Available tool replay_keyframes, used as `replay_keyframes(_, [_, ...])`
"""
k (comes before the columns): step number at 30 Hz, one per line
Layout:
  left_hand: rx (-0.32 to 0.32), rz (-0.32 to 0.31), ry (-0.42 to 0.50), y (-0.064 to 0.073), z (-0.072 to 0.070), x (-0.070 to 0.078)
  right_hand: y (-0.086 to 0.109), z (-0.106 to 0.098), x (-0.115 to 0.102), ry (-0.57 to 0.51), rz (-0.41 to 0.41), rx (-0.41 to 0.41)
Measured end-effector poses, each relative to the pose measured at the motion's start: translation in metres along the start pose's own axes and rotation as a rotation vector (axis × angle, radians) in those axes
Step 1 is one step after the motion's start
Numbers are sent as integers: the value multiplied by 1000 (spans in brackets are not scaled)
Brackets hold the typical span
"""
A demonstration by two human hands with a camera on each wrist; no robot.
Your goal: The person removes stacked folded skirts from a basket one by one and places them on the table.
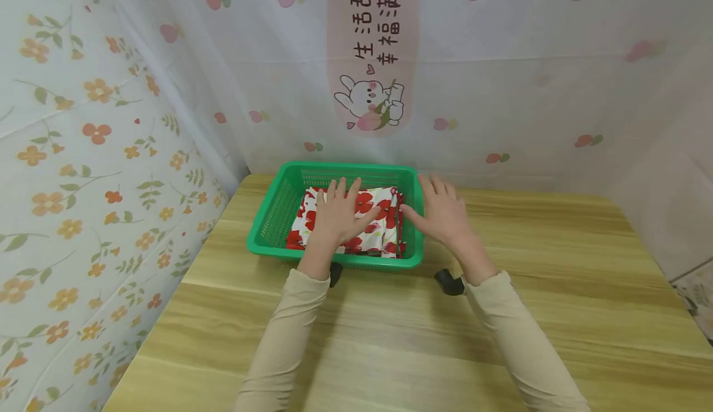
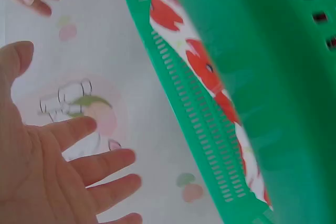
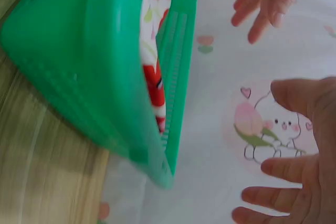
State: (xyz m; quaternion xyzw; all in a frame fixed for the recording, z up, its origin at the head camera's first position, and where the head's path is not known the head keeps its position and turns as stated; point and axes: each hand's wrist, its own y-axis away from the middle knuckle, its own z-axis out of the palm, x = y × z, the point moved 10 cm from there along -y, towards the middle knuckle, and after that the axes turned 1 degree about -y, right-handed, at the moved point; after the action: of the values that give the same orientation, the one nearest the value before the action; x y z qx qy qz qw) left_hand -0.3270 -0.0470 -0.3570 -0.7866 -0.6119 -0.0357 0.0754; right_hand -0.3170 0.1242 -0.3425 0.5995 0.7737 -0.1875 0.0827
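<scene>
A green plastic basket (image 1: 336, 260) with slotted walls stands at the back of the table. Inside it lies folded white cloth (image 1: 364, 205) printed with red flowers, seen also in both wrist views. My left hand (image 1: 337, 214) is raised over the basket, fingers spread, holding nothing. Above the basket's right side is my right hand (image 1: 444, 213), its fingers likewise extended and nothing in its grasp. In the left wrist view the palm of the left hand (image 2: 52, 166) shows bare, apart from the basket wall. The right wrist view shows the right hand (image 3: 296, 156) spread beside the basket.
The basket rests on a wood-grain table (image 1: 390, 338). Behind it hangs a white curtain (image 1: 501, 109) with a rabbit print, close to the basket's far rim. A flower-patterned cloth (image 1: 83, 183) covers the left side.
</scene>
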Motion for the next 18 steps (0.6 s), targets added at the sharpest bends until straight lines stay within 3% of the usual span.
replay_keyframes(6, [-20, -69, 130, 5, -4, -36, -8, 5, -12, -213, 24, -9])
replay_keyframes(13, [-82, -206, 206, 17, -2, -84, -15, 18, -22, -256, 75, -86])
replay_keyframes(18, [-82, -325, 267, 28, 2, -112, -19, 30, -30, -279, 73, -155])
